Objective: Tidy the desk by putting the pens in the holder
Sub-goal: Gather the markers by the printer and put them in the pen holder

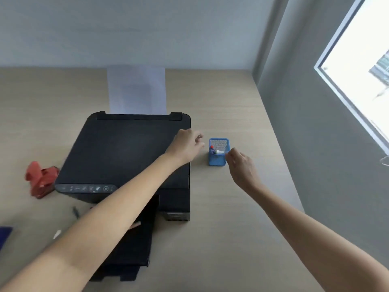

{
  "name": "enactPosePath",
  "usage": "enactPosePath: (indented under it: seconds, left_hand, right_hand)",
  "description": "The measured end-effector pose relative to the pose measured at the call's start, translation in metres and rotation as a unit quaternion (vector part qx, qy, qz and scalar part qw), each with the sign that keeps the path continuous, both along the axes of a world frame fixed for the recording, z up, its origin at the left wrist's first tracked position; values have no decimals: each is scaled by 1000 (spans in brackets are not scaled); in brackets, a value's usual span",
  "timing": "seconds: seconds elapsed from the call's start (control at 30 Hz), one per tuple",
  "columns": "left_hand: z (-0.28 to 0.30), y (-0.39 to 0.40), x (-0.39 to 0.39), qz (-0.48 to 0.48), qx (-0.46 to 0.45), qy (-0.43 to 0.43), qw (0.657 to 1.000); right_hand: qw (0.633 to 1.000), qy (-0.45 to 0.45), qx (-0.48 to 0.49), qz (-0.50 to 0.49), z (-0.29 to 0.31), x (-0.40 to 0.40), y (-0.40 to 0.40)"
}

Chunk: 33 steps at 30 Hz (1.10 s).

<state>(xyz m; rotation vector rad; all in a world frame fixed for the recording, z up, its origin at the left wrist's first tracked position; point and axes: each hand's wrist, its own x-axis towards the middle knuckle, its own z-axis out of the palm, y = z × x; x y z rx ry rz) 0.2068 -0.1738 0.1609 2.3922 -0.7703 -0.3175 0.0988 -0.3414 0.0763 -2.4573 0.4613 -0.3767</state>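
A blue mesh pen holder (219, 160) stands on the desk just right of the printer. A red-capped pen (211, 147) and a dark pen stick up inside it. My right hand (242, 167) is at the holder's right rim, fingertips pinched at the end of a white pen (219, 152) that leans across its mouth. My left hand (187, 145) hovers left of the holder over the printer's right edge, fingers loosely curled and holding nothing. On the desk at lower left lie a dark pen (75, 211), a white pen (57, 233) and a pinkish pen (134, 225) partly hidden by my left forearm.
A black printer (126, 148) with paper (136, 91) in its rear feed fills the desk's middle, its output tray pulled out toward me. A crumpled red object (41, 179) lies left of it. A dark blue item (5, 234) shows at the left edge. A grey wall and window bound the right side.
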Motion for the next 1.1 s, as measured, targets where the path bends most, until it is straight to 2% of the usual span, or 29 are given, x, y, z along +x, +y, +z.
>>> enactPosePath:
  seconds: [0.1,0.23,0.3,0.43,0.57,0.67,0.77,0.87,1.1]
  left_hand:
    - [17,80,-31,36,-52,40,997]
    - [-11,185,-68,140,4,56,989]
    - [-39,228,-86,202,56,60,976]
    - [-95,276,-103,285,134,79,946]
    - [-130,285,-100,257,206,51,943]
    - [-141,277,-93,221,206,21,953]
    - [-143,275,-85,199,235,-40,951]
    - [-149,283,-74,180,256,-25,950]
    - [-170,308,-61,99,200,-17,975]
  right_hand:
    - [998,-57,17,37,13,-17,21]
    - [984,-128,19,121,32,-35,69]
    - [970,-138,13,198,37,-45,98]
    - [933,-102,-11,345,25,-63,152]
    - [903,-9,-56,427,-8,-73,198]
    - [894,68,-83,435,-26,-72,220]
    - [903,102,-118,401,-43,-56,239]
    - [914,145,-146,349,-57,-39,264]
    - [918,194,-177,297,-81,-30,292]
